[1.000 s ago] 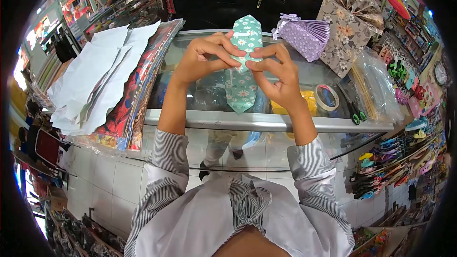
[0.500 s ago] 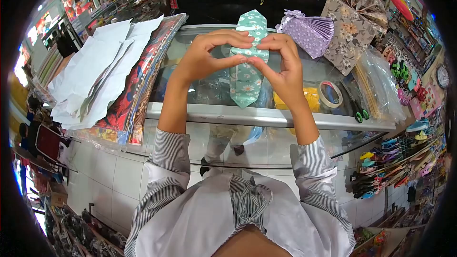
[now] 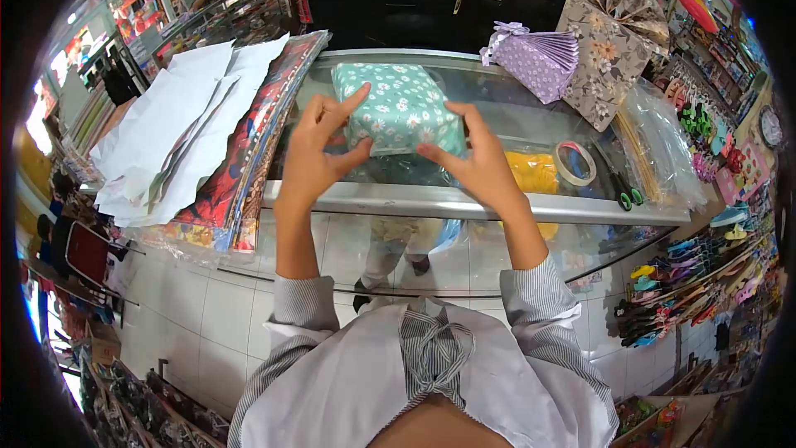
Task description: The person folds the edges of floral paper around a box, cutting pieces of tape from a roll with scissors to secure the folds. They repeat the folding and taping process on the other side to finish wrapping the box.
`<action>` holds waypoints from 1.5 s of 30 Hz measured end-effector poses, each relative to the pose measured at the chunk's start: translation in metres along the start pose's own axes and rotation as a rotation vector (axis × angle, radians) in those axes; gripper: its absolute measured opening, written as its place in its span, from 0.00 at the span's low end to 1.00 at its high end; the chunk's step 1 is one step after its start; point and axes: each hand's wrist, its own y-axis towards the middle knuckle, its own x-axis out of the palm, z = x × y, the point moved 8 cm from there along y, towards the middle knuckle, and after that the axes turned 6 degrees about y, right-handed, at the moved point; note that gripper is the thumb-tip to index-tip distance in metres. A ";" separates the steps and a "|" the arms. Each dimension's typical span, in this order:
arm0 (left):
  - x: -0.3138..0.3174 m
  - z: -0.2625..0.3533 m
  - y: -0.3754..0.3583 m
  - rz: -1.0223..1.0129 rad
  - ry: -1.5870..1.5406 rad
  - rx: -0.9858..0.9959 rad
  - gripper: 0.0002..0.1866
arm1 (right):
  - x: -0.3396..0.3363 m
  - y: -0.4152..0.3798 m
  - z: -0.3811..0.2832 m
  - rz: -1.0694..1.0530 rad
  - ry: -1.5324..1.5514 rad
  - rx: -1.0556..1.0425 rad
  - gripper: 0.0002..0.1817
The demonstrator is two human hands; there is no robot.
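Observation:
A box-shaped package [image 3: 394,104] wrapped in green daisy-print paper lies broad side up over the glass counter [image 3: 323,170]. At its left end is my left hand [image 3: 325,139], with the index finger over the top and the thumb against the near lower edge. The right end is gripped by my right hand [image 3: 481,158], thumb on the near side and fingers at the corner. The underside of the package and some of my left fingertips are hidden.
White paper sheets [image 3: 166,124] lie on patterned wrapping sheets at left. To the right are a yellow item [image 3: 532,172], a tape roll [image 3: 574,164], green-handled scissors [image 3: 630,197], a purple pleated package [image 3: 539,62] and a brown floral one [image 3: 605,58]. A black car [image 3: 390,0] stands beyond.
The package has turned from a narrow, lengthwise position to showing its broad face, shifted left. My hands have moved from meeting over its middle to its two ends.

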 end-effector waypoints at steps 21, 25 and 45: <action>0.058 0.024 -0.012 -0.050 0.077 0.104 0.48 | -0.021 0.023 -0.050 -0.103 0.398 -0.210 0.23; 0.050 0.035 -0.008 0.130 -0.113 0.420 0.59 | -0.012 0.025 -0.052 -0.186 0.372 -0.260 0.24; 0.039 0.037 0.023 -0.036 -0.295 0.331 0.38 | -0.005 0.012 -0.036 -0.074 0.148 -0.233 0.41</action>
